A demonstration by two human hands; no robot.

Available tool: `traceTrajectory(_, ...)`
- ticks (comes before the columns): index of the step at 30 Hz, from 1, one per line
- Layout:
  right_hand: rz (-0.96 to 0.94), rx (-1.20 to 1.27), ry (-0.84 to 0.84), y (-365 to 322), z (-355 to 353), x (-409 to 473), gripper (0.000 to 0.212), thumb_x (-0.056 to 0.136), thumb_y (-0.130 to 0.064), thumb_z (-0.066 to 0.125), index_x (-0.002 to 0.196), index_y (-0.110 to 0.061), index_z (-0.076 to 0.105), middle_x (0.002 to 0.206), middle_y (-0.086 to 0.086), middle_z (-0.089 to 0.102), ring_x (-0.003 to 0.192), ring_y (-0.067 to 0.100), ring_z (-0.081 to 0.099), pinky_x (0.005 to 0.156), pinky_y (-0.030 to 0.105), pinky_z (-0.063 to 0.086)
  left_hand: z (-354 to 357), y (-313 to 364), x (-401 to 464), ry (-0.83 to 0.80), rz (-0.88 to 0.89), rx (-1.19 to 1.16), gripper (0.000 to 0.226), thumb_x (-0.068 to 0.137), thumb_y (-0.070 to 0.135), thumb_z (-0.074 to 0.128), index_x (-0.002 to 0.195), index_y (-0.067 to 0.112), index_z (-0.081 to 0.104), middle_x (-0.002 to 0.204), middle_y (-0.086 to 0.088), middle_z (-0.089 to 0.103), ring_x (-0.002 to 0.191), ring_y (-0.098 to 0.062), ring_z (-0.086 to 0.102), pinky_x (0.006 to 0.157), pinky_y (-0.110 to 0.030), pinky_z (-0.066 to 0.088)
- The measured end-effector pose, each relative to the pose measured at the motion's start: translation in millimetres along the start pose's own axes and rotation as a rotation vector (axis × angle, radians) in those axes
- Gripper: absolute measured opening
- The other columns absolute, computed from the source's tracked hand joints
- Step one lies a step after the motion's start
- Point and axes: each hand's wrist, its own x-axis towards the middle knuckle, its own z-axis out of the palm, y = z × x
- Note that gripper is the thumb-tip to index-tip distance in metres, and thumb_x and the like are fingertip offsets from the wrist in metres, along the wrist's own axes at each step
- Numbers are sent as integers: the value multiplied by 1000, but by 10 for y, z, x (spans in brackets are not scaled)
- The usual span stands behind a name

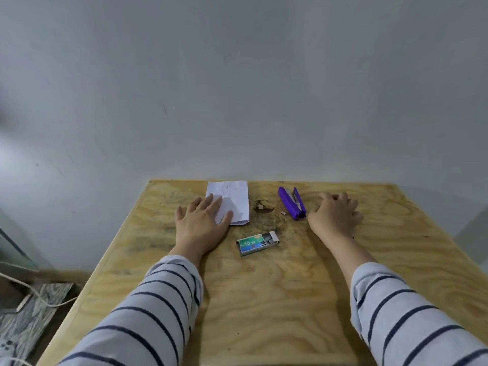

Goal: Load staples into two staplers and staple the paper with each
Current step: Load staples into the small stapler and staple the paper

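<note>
Striped sleeves, two, enter from the lower edge of the frame, one at lower left and one at lower right, both reaching up-frame over the plywood desk point(264, 299).

Left hand point(202, 220): centre-left of frame, flat on the desk, fingers point(211, 203) spread wide and holding nothing; the fingertips lie on the lower-left part of the paper.

Paper point(232, 200): one white sheet, upper centre-left at the far edge of the desk, long axis running up and down the frame, faint marks on its upper part.

Staple box point(257, 243): centre of frame, nearest of the loose items, long axis left to right with a slight tilt, its open tray end facing right; grey staple strips show there.

Purple stapler point(291, 203): right of the paper, lying hinged open in a narrow V. Long axis runs diagonally from upper left to lower right; the hinge sits at the lower-right end and the open ends point to the upper left.

Right hand point(334, 215): just right of the stapler, fingers curled loosely downward; whether they cover anything cannot be told. A second stapler is not in view.

Risks, as judged:
- Staple strips are brittle; a hard pinch may snap them or spill the open tray.
- Open stapler may skid on the bare wood if pushed one-handed.
- Small scraps beside the stapler could foul the channel.
- Paper may slide once the left hand lifts.
</note>
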Motion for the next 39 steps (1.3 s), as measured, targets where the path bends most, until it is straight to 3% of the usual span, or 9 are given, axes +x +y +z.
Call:
traceTrajectory(7, 131, 59, -26, 337, -59, -237, 51, 81, -26, 56, 129, -19, 41, 131, 13, 41, 120, 33, 34, 92, 41, 34, 5, 44, -109, 120, 106, -92, 63, 91, 62, 25, 148, 36, 22, 160, 10, 0, 147, -12, -6, 117, -52, -6)
traceTrajectory(14, 149, 329, 95, 408, -51, -250, 47, 88, -9, 52, 132, -19, 41, 129, 9, 54, 118, 33, 41, 87, 41, 39, -65, 219, -268, 374, 159, -132, 33, 90, 38, 47, 121, 32, 55, 144, 9, 41, 134, -17, 29, 109, -40, 25)
traceTrajectory(20, 18, 582, 203, 85, -154, -293, 47, 82, -7, 57, 124, -24, 46, 118, -1, 62, 110, 28, 52, 93, 43, 41, -355, 778, -245, 93, 169, -507, 21, 95, 35, 46, 100, 28, 65, 90, 9, 68, 87, -14, 61, 79, -32, 50)
traceTrajectory(23, -150, 706, 219, -147, -213, -353, 44, 80, -10, 64, 120, -23, 50, 115, -5, 64, 102, 25, 59, 89, 53, 45, -509, 1086, -258, -81, 79, -780, 30, 93, 49, 45, 87, 26, 65, 86, 5, 73, 80, -16, 69, 78, -38, 56)
traceTrajectory(27, -250, 829, 149, -320, -218, -436, 42, 80, -18, 70, 118, -23, 53, 113, -8, 65, 93, 15, 63, 82, 41, 51, -591, 1220, -257, -107, -105, -1128, 37, 92, 44, 52, 81, 13, 66, 77, -5, 75, 66, -19, 72, 71, -46, 60)
traceTrajectory(29, -285, 880, 59, -358, -230, -463, 41, 82, -14, 67, 120, -21, 54, 111, -8, 64, 92, 11, 60, 82, 33, 51, -588, 1183, -238, -39, -125, -1110, 35, 90, 41, 55, 79, 10, 67, 73, -5, 75, 65, -19, 72, 70, -47, 60)
traceTrajectory(32, -230, 983, -157, -403, -271, -418, 42, 87, -9, 51, 128, -16, 51, 118, 3, 63, 96, 18, 61, 89, 40, 51, -628, 1069, -252, 48, -29, -867, 34, 91, 41, 53, 82, 13, 69, 73, -1, 74, 68, -17, 70, 65, -31, 56)
traceTrajectory(35, -185, 977, -233, -435, -345, -355, 44, 88, -34, 46, 130, -20, 51, 125, -3, 58, 110, 18, 57, 95, 39, 48, -686, 987, -292, 105, 120, -508, 28, 94, 41, 50, 88, 16, 61, 74, 2, 67, 66, -16, 57, 47, -18, 34)
traceTrajectory(39, -200, 872, -143, -458, -443, -336, 29, 96, -35, 40, 104, -18, 62, 91, 0, 64, 80, 24, 66, 68, 39, 56, -693, 963, -290, 161, 212, -351, 27, 95, 39, 50, 101, 14, 60, 83, -1, 70, 69, -15, 57, 52, -24, 38)
